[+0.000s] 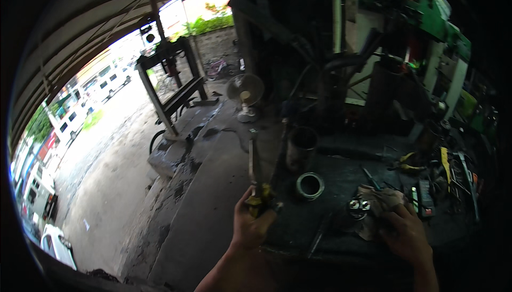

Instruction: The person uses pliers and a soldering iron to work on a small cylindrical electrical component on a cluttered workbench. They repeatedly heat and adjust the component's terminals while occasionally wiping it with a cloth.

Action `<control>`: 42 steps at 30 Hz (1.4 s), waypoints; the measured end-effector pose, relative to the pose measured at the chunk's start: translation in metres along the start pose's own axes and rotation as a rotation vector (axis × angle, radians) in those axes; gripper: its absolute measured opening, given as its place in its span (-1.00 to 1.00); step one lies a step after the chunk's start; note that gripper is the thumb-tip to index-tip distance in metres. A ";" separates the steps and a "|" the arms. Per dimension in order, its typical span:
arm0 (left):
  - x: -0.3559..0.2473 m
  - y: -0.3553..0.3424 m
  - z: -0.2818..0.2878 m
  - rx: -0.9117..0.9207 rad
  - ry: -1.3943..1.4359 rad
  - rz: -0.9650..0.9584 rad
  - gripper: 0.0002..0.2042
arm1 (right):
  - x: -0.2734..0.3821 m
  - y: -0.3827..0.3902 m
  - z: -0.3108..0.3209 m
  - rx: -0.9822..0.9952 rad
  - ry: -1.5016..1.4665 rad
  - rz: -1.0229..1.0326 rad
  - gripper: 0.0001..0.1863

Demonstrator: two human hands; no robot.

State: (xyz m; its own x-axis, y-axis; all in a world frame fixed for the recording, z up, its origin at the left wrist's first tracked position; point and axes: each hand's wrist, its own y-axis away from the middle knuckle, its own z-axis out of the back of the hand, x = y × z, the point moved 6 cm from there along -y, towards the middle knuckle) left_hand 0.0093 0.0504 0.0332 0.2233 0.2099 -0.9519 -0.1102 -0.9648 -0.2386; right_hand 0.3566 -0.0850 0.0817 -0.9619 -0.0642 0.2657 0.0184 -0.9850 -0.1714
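Observation:
My left hand (253, 222) is closed around the yellow and dark end of a long, narrow metal tool (253, 161). The metal part points up and away from me; its exact kind is hard to make out. Over the dark bench, my right hand (404, 230) grips a crumpled brown rag (385, 198), with some fingers hidden in shadow. Against the rag's left side is a dark round metal part (358, 206) with two shiny round spots on top. A metal ring or short sleeve (310, 186) stands between my hands, farther back.
Yellow-handled pliers (409, 164), a grey and red box-shaped item (426, 198) and several hand tools (461, 177) lie on the right of the bench. A dark cylinder (302, 145) stands behind the ring. Beyond the bench are a fan (245, 95) and a metal press frame (170, 86).

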 end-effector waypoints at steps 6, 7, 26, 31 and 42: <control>0.006 -0.004 -0.001 -0.060 0.081 0.004 -0.69 | -0.005 -0.002 0.001 -0.010 0.072 0.089 -0.60; 0.009 -0.002 0.001 -0.105 0.098 0.002 -0.68 | -0.008 -0.002 -0.003 0.037 0.067 0.057 -0.60; 0.008 -0.004 -0.002 -0.015 -0.011 -0.060 -0.65 | 0.006 -0.046 0.041 -0.492 -0.006 0.190 -0.86; 0.003 0.003 -0.015 0.035 0.087 -0.040 -0.74 | 0.012 -0.156 0.071 -0.607 0.342 0.290 -0.91; -0.001 0.003 -0.017 0.021 0.090 0.081 -0.66 | -0.010 -0.318 0.093 -0.657 0.947 0.147 -0.51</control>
State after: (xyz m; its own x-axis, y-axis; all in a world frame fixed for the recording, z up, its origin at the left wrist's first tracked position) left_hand 0.0251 0.0450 0.0368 0.2984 0.1157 -0.9474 -0.1515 -0.9743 -0.1667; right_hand 0.3859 0.2140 0.2217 -0.7867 0.2474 -0.5656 0.2687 -0.6875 -0.6746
